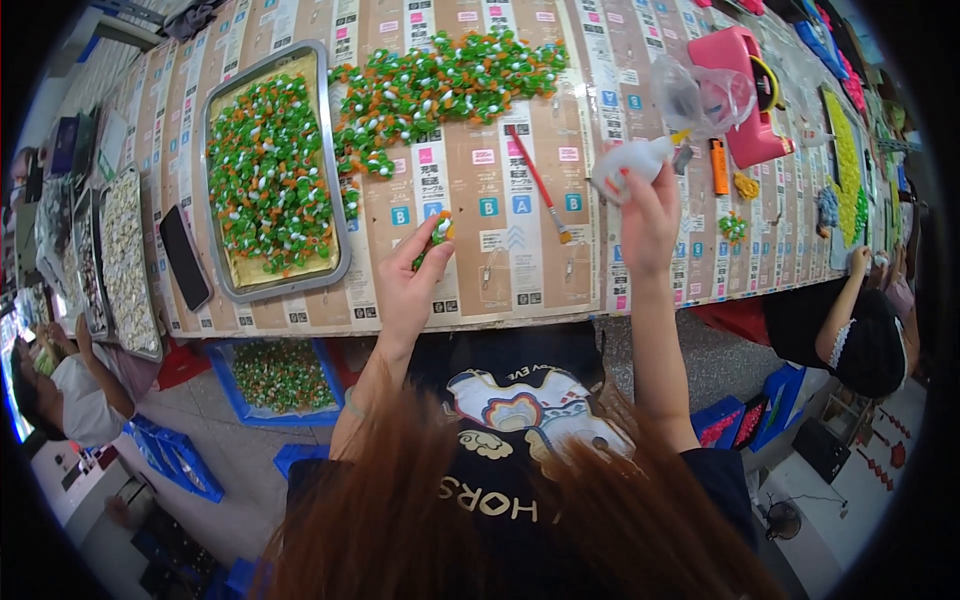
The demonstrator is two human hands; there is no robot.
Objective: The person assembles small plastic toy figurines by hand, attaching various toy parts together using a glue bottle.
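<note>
The white bottle (630, 158) is above the worktop (470, 285), its long axis slanting and its yellow nozzle (681, 135) pointing to the far right, near the pink jug (770, 145), while the small green, white and orange piece (441, 229) leans from near left to far right. Between them there is open room, crossed only by a red brush (540, 186), with the metal tray (341, 215) at the left and the worktop's front edge close. The left hand (408, 285) pinches the piece between thumb and fingers, and the right hand (651, 225) has its fingers closed on the bottle.
</note>
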